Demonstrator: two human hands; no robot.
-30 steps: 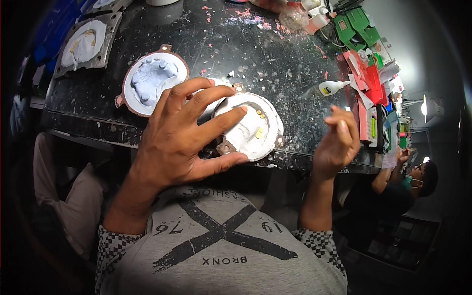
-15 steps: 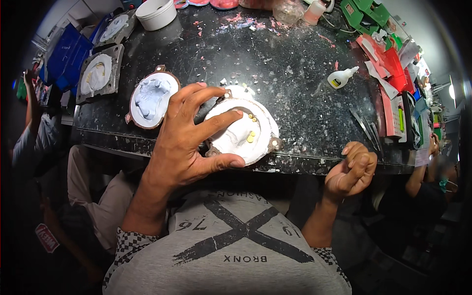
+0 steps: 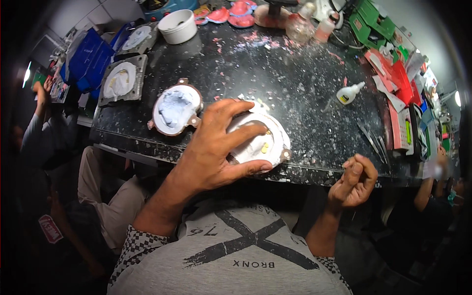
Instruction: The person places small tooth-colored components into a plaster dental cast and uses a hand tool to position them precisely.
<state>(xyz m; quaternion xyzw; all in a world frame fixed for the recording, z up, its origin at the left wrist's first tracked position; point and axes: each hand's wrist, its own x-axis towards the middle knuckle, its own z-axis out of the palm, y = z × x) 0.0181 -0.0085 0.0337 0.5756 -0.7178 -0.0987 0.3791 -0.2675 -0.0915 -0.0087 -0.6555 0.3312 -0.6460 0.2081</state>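
Observation:
A round dental flask half [image 3: 280,139] filled with white plaster lies near the table's front edge. Small yellow pieces [image 3: 265,148] are set in its hollow. Across it spans my left hand [image 3: 209,147], thumb on the near rim and the other fingers toward the far side, gripping it. My left index finger reaches over the hollow, by the yellow pieces. Off to the right, at the table edge, my right hand [image 3: 355,183] is curled with thumb and fingers pinched together; whatever they hold, if anything, is too small to tell.
Left of my hand lies another flask half [image 3: 178,109] with a bluish-grey mould. Beyond it are square flask parts [image 3: 120,81] and a white bowl [image 3: 177,27]. Rightward lie a small dropper bottle [image 3: 349,93], metal tweezers [image 3: 372,142] and a pink tray [image 3: 401,129]. Plaster crumbs dot the black table.
The whole scene has shifted right and slightly down as the view turned. My left hand stays on the flask half, its index finger now nearer the far yellow pieces, covering some. My right hand remains pinched.

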